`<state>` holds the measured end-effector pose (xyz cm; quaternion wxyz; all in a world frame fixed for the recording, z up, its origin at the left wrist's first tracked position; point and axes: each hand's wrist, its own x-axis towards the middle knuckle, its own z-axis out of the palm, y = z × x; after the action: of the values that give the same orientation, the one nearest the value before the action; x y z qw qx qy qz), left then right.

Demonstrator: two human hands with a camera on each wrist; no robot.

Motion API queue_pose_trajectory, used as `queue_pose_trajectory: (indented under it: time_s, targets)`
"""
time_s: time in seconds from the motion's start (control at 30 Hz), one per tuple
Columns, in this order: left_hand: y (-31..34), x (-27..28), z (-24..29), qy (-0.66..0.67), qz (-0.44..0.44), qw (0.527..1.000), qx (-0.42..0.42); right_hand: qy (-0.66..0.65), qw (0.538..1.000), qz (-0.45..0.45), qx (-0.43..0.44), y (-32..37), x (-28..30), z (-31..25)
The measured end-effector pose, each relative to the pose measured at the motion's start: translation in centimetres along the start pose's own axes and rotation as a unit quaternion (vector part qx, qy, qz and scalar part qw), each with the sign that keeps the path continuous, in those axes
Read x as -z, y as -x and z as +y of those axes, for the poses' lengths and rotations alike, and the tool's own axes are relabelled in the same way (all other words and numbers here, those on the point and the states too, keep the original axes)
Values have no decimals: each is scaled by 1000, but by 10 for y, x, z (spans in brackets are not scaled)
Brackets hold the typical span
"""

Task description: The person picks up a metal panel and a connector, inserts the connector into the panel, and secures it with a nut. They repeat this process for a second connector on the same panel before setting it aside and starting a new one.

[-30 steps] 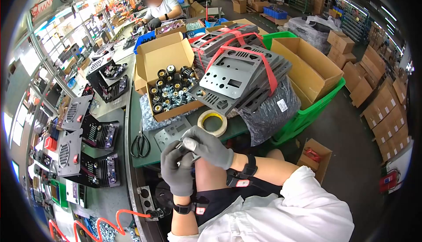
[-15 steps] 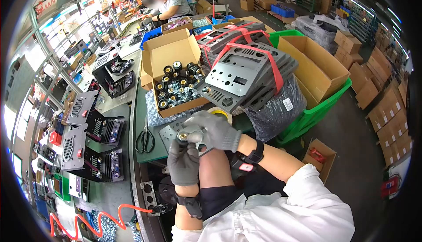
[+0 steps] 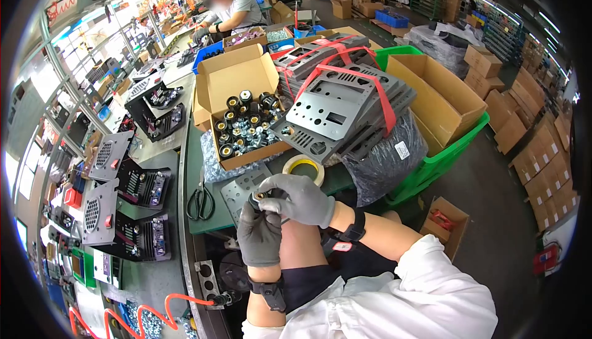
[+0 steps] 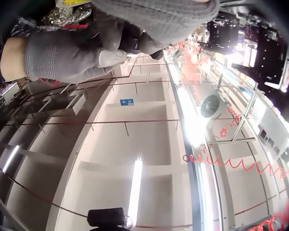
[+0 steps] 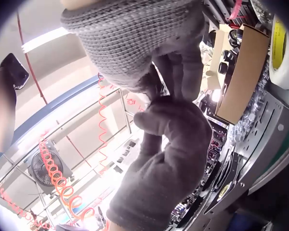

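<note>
A small black round part with a brass-coloured centre point(image 3: 259, 196) is held between both grey-gloved hands in the head view. My left hand point(image 3: 260, 240) pinches it from below with bent fingers. From the right, my right hand point(image 3: 300, 200) has its thumb and forefinger on the part's upper side. In the left wrist view, my left hand point(image 4: 156, 17) is at the top and my right hand point(image 4: 62, 58) reaches in from the left. The right wrist view shows my right hand point(image 5: 135, 43) above my curled left hand point(image 5: 166, 161), the part mostly hidden.
Behind the hands lie a grey perforated plate point(image 3: 235, 198), black scissors point(image 3: 200, 202) and a tape roll point(image 3: 316, 167). Beyond are a carton of black parts and hardware point(image 3: 256, 158) and strapped metal panels point(image 3: 324, 102). Assembled units point(image 3: 98, 216) stand left; another person point(image 3: 237, 12) works behind.
Half a second ago the right hand was blurred over the part; its thumb and forefinger now close on it. The hands have shifted slightly within a moving head view.
</note>
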<state>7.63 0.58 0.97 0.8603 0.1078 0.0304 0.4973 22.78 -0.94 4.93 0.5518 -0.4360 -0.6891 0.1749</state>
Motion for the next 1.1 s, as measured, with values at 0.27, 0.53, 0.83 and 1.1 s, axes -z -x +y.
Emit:
queue_pose_trajectory:
  time_s: [0.27,0.53,0.83,1.1]
  targets:
    - [3,0,0,-2,-34,999,40,29,999,-18,4,2,-1,6]
    - [7,14,-3,32,-16,999,34,12,997,-70,-24,6,5,0]
    - [16,-3,-6,37,-22,997,57,46,996,-77,-16,10,6,-8]
    - [22,-1,-5,110,-21,993,46,35,994,-91,-45,12,2,-16]
